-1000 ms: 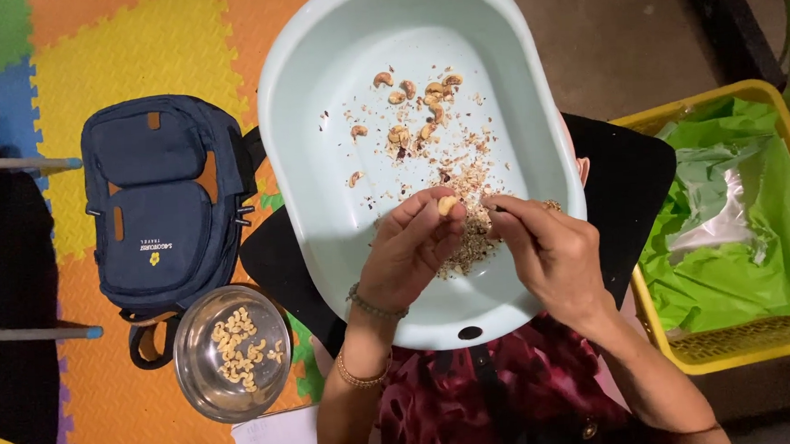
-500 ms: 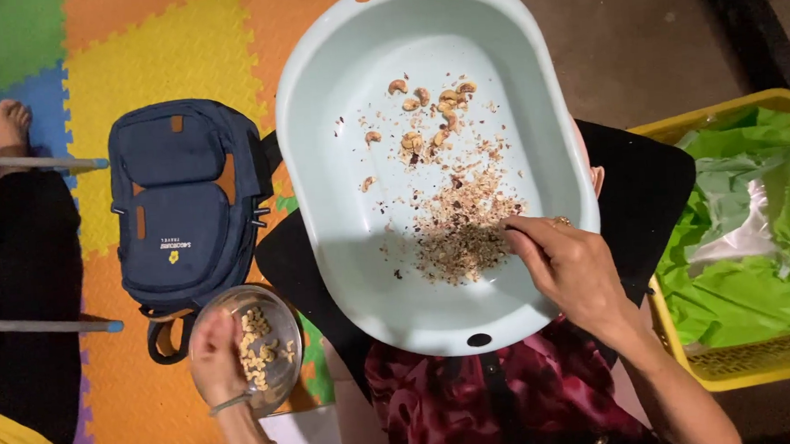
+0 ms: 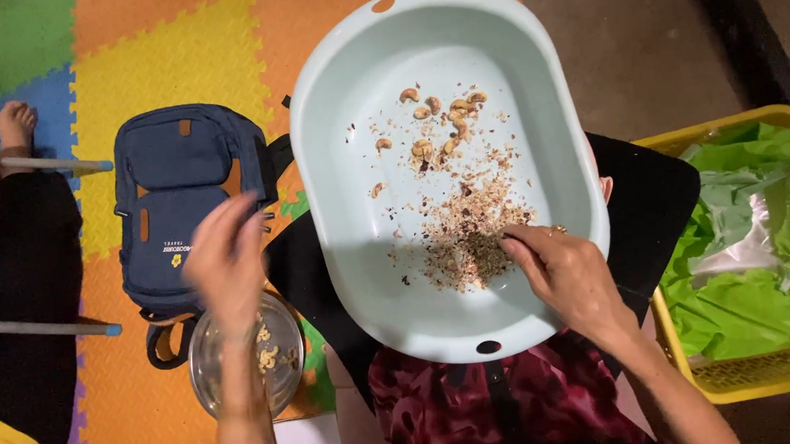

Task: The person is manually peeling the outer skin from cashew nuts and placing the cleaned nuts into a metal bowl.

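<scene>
Left hand (image 3: 226, 258) has lifted, fingers spread, above bowl (image 3: 206, 367).

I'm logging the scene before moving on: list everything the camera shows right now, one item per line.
basin: one, pale blue, oval, on the lap
cashews: a loose cluster, tan, far part of the basin
husk bits: a scattered heap, brown, basin middle
bowl: one, steel, on the mat, some cashews inside
backpack: one, navy, left of the basin
basket: one, yellow, green sheet inside, at right
foam mat: multicoloured tiles
foot: another person's, far left
left hand: blurred, above the bowl
right hand: fingers in the husk bits
</scene>
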